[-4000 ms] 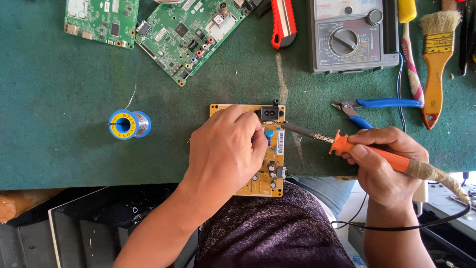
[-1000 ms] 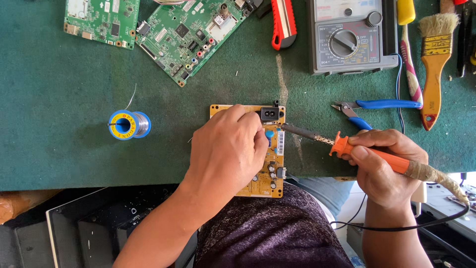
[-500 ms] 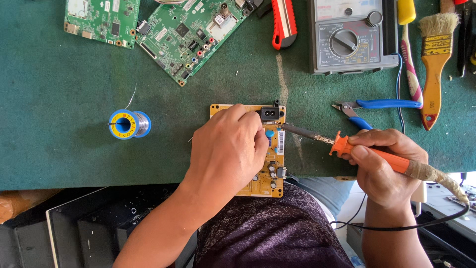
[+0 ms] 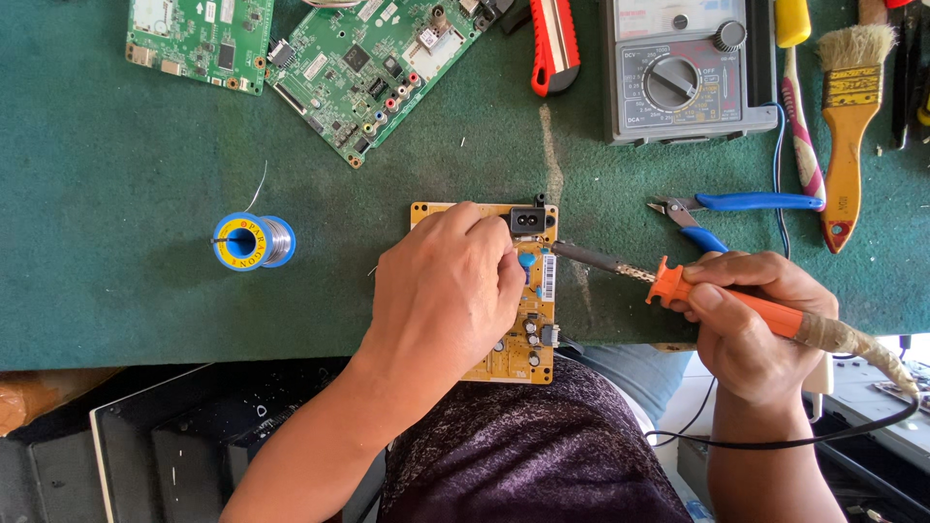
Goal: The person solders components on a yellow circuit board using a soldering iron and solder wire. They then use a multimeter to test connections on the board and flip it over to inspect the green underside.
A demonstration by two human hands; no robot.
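Circuit board [image 4: 531,329] under left hand [image 4: 441,291]; right hand [image 4: 751,324] grips soldering iron [image 4: 678,283].

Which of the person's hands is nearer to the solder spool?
Left. The left hand rests on the yellow board, just right of the solder spool. The right hand holds the soldering iron farther right, beyond the board.
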